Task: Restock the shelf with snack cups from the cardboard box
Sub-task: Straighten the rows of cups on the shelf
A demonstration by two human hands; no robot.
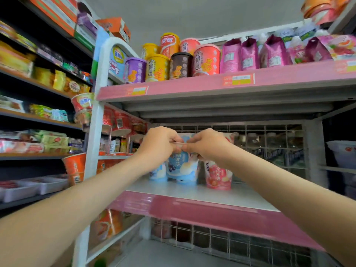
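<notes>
Placing light-blue plastic snack cup (pixel 182 166) on pink-edged white shelf (pixel 212 207): left hand (pixel 159 143) and right hand (pixel 208 145) both pinch its rim. Next, probably: seat it level beside pink-red snack cup (pixel 218 176), release.

The blue snack cup (pixel 182 167) looks like glossy printed plastic. The shelf (pixel 212 195) has a smooth matt top, a shiny pink edge strip and a wire-grid back.
</notes>
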